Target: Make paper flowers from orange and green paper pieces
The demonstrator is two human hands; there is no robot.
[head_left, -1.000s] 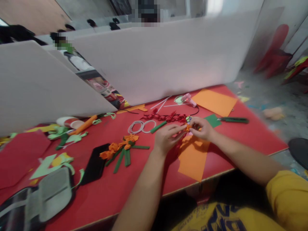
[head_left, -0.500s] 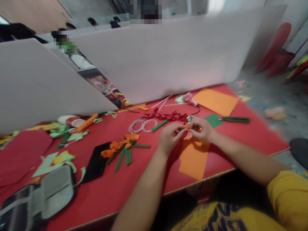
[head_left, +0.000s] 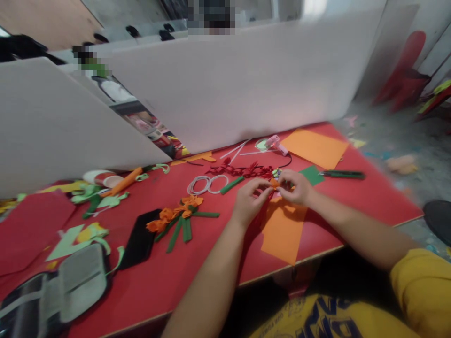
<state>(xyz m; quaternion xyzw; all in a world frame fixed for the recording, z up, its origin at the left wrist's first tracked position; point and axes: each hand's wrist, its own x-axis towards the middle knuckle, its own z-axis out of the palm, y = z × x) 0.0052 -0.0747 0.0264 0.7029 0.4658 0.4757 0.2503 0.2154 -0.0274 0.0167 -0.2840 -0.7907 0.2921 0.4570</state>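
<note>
Between my fingertips is a small piece of orange paper [head_left: 274, 184], pinched from both sides. My left hand [head_left: 250, 199] grips its left edge, and my right hand [head_left: 296, 188] grips its right. Below the hands lies a cut sheet of orange paper [head_left: 283, 234]. Orange paper flowers with green stems [head_left: 181, 213] rest to the left of my left forearm. A rolled green paper strip [head_left: 232, 185] and clear ring-shaped coils [head_left: 207, 184] lie just beyond my left hand. Behind them runs a string of red paper pieces [head_left: 243, 167].
A pink glue gun [head_left: 276, 144] and a larger orange sheet [head_left: 315, 148] lie at the back. The cutter knife [head_left: 343, 174] is right of a green paper square [head_left: 312, 175]. A black phone [head_left: 141, 241] and an open grey case [head_left: 84, 281] are at left. White panels [head_left: 246, 84] border the red table.
My fingers have shifted slightly on the orange paper piece, and more of it shows between them. Everything else stays in place apart from a slight camera shift.
</note>
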